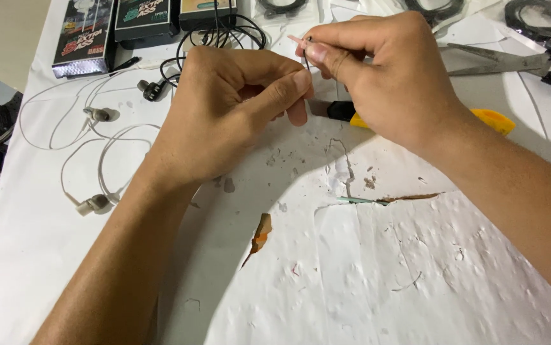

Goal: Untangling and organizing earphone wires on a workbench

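Note:
My left hand (234,108) is curled shut in the upper middle, thumb and fingers pinching a thin dark wire (305,56). My right hand (384,70) meets it from the right and pinches the same wire's tip together with a small pink strip (296,40). Both hands hover above a white paper sheet (377,268) that is torn and dotted with small scraps. A tool with a yellow and black handle (494,119) lies under my right hand, mostly hidden.
White earphones (93,115) with looping cords lie at the left. Black earphones and cable (160,83) sit near three dark product boxes (84,38) at the top. Scissors (512,61) rest at the upper right. Coiled black cables in bags (543,16) line the top edge.

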